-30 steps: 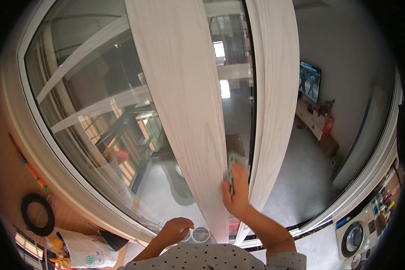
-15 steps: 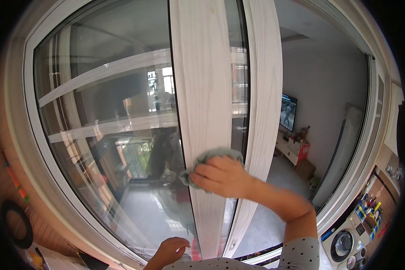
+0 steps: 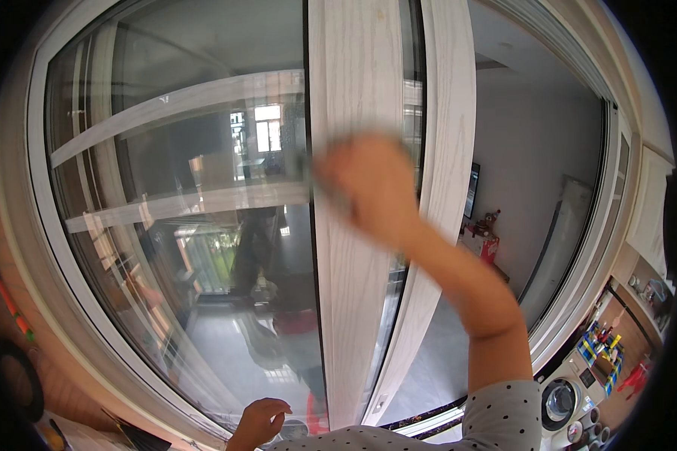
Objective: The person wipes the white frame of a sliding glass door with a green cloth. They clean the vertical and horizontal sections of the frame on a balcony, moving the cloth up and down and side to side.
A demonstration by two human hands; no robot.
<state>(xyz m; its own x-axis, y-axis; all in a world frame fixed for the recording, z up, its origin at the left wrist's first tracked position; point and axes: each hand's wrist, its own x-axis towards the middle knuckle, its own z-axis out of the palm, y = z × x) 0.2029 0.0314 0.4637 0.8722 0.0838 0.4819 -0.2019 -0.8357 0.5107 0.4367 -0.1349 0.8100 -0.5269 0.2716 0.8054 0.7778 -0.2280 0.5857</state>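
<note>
My right hand (image 3: 372, 184) is raised against the wide whitish wood-grain frame (image 3: 357, 301) of a sliding glass door. It is blurred by motion, its fingers closed over a grey-green cloth (image 3: 317, 174) that shows only as a smeared edge; the rest is hidden beneath the hand. To the left is the door's large glass pane (image 3: 226, 263), full of reflections. My left hand (image 3: 257, 423) hangs low in front of the glass, its fingers loosely bent with a gap at the thumb. It holds nothing visible.
A second light frame (image 3: 445, 150) stands right of the first, beside an opening into a room with a television (image 3: 472, 192). Down on the right is a washing machine (image 3: 560, 402) near a shelf of bottles (image 3: 605, 346). A black round object (image 3: 15, 379) is at lower left.
My right hand has moved up the door frame with the cloth, from lower down to about mid-height. My left hand stays low, slightly further left and down in the picture. The view has shifted a little.
</note>
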